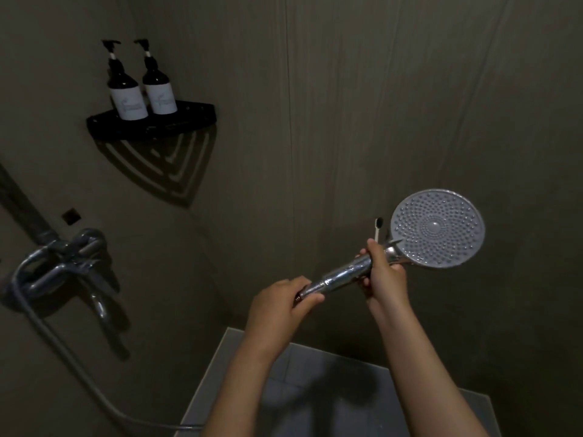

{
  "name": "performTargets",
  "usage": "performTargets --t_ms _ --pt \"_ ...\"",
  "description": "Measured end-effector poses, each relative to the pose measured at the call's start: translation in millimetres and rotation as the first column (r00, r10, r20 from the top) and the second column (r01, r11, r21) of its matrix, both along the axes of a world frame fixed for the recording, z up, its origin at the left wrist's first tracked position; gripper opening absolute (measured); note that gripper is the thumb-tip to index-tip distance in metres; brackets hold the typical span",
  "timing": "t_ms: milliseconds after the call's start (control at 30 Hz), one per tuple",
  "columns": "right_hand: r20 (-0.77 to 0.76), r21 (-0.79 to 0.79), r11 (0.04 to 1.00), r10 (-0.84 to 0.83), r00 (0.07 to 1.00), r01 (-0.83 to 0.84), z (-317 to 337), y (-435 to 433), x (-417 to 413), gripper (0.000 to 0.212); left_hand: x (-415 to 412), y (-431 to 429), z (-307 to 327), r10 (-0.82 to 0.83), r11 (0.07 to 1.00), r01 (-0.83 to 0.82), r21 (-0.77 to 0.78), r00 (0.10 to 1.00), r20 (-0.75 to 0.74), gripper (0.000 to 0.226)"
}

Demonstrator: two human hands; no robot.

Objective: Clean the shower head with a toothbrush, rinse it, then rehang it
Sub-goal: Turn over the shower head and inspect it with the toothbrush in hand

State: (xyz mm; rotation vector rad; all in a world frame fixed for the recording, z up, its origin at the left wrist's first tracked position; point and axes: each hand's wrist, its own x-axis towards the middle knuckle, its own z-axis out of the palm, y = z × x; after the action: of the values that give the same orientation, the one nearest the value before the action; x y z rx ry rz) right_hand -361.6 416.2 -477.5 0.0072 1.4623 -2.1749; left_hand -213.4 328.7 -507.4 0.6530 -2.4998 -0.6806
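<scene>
In the shower stall, I hold the round chrome shower head with the grey studded spray face (pixel 437 228) out in mid-air, well to the right of the chrome wall mixer tap (pixel 63 263) and at about its height, with the spray face turned towards me. The fingers of my left hand (pixel 280 302) are curled round the bottom end of its shiny handle, the end nearer the tap. My right hand (pixel 385 272) is wrapped round the handle's neck just below the disc.

The slim pale toothbrush with dark bristles (pixel 378 228) rises upright out of that same right-hand grip, its head just beside the disc's tap-facing edge (whether the bristles touch the rim cannot be told).

A grey flexible hose (pixel 72 364) drops from under the tap and sweeps towards the lower edge of the frame. Above the tap and to its right, a black triangular corner shelf (pixel 176 119) carries two dark pump bottles with white labels (pixel 126 96), standing side by side. Below my forearms, to the tap's lower right, lies a grey tiled floor (pixel 315 389).
</scene>
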Motion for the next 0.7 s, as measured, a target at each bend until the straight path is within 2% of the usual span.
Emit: performTargets --t_ms 67,133,167,233,333,467,567,700 --pt "-0.012 0.018 1.0 0.025 1.0 -0.025 -0.6 0.9 0.8 0.017 0.2 -4.2 0.9 -0.053 0.975 0.061 0.214 0.998 -0.042 0.014" --pt "-0.026 0.018 0.998 0.055 0.998 -0.055 -1.4 2.0 1.5 0.017 0.8 -5.2 3.9 -0.144 0.839 0.189 0.51 0.981 -0.127 0.015" --pt "-0.034 0.009 0.997 0.072 0.997 -0.072 -1.0 2.6 1.7 0.017 1.8 -5.3 5.1 -0.176 0.765 0.233 0.6 0.972 -0.154 0.02" --pt "-0.071 0.002 0.993 0.122 0.99 -0.122 1.5 2.9 2.3 0.018 5.3 -6.3 6.2 -0.232 0.674 0.271 0.687 0.961 -0.151 0.032" --pt "-0.151 0.019 0.98 0.197 0.969 -0.197 9.6 3.3 6.7 0.019 12.5 -9.3 6.0 -0.31 0.493 0.301 0.816 0.938 -0.159 0.033" --pt "-0.197 0.015 0.965 0.26 0.945 -0.262 21.5 5.3 14.5 0.02 18.3 -8.4 8.9 -0.383 0.336 0.387 0.859 0.889 -0.251 0.037" --pt "-0.22 0.01 0.963 0.265 0.939 -0.27 24.5 5.4 16.1 0.02 19.1 -5.0 12.5 -0.445 0.315 0.409 0.857 0.861 -0.247 0.033" --pt "-0.229 0.013 0.975 0.217 0.949 -0.22 22.2 3.2 14.9 0.02 13.5 0.6 13.6 -0.388 0.446 0.354 0.822 0.904 -0.179 0.025"
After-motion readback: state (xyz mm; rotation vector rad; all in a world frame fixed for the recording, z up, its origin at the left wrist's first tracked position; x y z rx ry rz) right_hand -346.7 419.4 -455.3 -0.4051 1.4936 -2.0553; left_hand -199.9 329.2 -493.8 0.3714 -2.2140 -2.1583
